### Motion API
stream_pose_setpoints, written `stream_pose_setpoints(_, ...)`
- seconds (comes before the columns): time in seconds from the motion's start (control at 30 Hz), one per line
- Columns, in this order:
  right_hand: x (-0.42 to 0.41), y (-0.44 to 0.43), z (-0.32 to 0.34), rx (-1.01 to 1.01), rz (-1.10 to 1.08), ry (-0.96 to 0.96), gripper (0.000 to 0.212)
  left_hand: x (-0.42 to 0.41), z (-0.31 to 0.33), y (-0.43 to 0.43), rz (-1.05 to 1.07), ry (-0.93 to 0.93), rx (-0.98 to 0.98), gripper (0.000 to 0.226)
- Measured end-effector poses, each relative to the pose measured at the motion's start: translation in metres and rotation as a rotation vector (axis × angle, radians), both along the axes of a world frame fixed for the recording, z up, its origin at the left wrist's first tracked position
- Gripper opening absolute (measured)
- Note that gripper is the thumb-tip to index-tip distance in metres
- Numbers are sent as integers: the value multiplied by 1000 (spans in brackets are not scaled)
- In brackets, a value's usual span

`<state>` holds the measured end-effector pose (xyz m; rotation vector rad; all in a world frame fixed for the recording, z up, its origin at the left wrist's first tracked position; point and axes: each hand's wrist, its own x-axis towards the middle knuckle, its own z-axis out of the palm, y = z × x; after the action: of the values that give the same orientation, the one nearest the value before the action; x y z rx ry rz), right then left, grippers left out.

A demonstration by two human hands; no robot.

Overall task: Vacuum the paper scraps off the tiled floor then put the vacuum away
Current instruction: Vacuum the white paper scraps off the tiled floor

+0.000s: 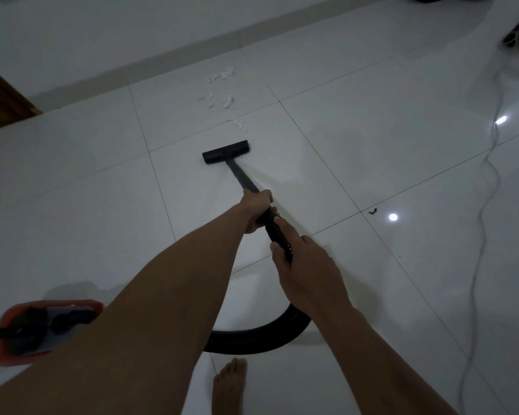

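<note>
From the head camera, both hands grip the vacuum's black wand: the left hand (256, 209) is wrapped around the rigid tube further down, and the right hand (304, 272) is closed around the ribbed hose end just behind it. The floor nozzle (226, 152) lies flat on the tiled floor (357, 145), just short of the nearest paper scraps (239, 124); more scraps (222, 74) trail away toward the wall. To do this pass well, the person would likely push the nozzle straight forward along the trail, keeping it flat on the tile and slow enough to draw in the light bits rather than scatter them. The red vacuum body (42, 327) sits at the lower left, its hose (261, 336) curving behind the arms, and a bare foot (229, 381) stands close to it. The glossy white tiles reflect ceiling lights; a pale cord (489, 181) snakes down the right side, and a small dark object (372, 211) lies near a tile joint. The room is dim.
</note>
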<state>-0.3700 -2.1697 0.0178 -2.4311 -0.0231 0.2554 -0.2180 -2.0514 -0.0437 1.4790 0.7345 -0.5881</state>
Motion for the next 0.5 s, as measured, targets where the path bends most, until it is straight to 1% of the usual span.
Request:
stream_pose_setpoints(0.17,-21,-10,10,36,-1,-11,50,-21,9,-8,7,20,-20,55)
stream_pose_setpoints(0.33,-52,-23,13,44,8,-26,52,-55,18,-21,16,26,-33,49)
stream_pose_setpoints(0.5,-90,-43,8,44,8,-30,53,-92,13,-38,45,16,-41,55)
